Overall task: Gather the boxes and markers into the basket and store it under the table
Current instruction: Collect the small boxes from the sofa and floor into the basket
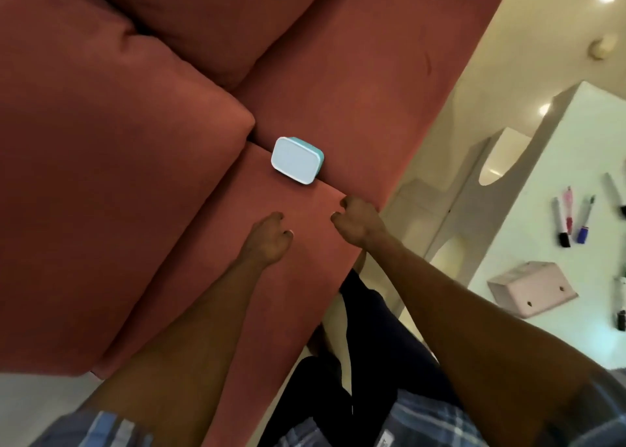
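Note:
A small teal box with a pale lid (296, 160) lies on the red sofa seat (210, 260), against the back cushion. My left hand (269, 236) and my right hand (355, 221) reach over the seat a short way below the box, both with curled fingers and holding nothing. On the white table (542, 229) at the right lie several markers (572, 221) and an overturned pink basket (531, 287). More markers (620, 302) show at the right edge.
A large red cushion (111, 182) fills the left side of the sofa. The table has cut-out legs (501, 162) over a glossy cream floor. My dark trousers (359, 351) stand between sofa and table.

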